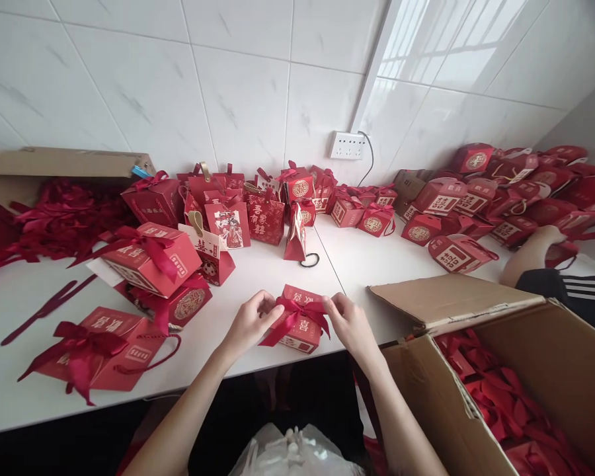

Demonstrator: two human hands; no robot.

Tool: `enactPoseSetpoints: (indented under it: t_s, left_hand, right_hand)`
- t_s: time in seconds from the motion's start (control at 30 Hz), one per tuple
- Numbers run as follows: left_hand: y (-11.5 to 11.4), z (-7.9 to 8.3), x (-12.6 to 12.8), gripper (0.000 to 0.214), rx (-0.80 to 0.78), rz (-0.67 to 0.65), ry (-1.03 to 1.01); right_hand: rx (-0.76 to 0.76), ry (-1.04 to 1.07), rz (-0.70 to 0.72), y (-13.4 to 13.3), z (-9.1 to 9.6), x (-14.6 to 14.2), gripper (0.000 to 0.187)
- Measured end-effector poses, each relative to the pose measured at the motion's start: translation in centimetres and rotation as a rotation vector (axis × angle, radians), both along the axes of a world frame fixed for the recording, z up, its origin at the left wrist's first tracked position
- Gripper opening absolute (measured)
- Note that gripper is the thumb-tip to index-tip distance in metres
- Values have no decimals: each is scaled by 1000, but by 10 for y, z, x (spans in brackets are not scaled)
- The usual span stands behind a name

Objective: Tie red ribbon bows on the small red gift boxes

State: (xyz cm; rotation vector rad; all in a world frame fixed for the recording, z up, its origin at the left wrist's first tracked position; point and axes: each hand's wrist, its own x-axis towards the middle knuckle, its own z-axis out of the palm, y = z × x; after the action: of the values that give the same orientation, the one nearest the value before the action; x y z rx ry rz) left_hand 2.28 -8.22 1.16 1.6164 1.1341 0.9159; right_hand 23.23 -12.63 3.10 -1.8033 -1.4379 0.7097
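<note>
A small red gift box (300, 327) with gold print sits near the front edge of the white table (258, 277). A dark red ribbon bow (297, 312) lies across its top. My left hand (250, 324) pinches the left loop of the bow, fingers closed. My right hand (350, 322) pinches the right loop, fingers closed too. Both hands touch the box's sides.
Finished red boxes with bows (151, 261) lie at left, and many more (456, 198) line the back wall. An open cardboard carton of red ribbons (515, 396) stands at right. Loose ribbons (64, 215) pile at far left. Another person's arm (535, 254) rests at right. A plastic bag (292, 453) lies below.
</note>
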Motion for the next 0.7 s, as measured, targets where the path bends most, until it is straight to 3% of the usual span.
enactPoseSetpoints:
  t_s: [0.1,0.23,0.33,0.5,0.7]
  left_hand:
    - [3,-1,3,28,31,-41,45]
    - [4,-3,12,23,233,92,29]
    - [4,-3,20,24,151,159,-104]
    - [-3,-9,29,27,-44,250,-191]
    - [-10,-15,39,30,-54,336,-274]
  right_hand:
    - [-47,122,70,8,-7,-5,49]
    - [-53,399,162,9,-11,-5,46]
    - [-54,611,182,5,-12,-6,44]
    - [-58,746,93,-4,-21,-10,38]
    - [5,989,46,-7,-39,-15,36]
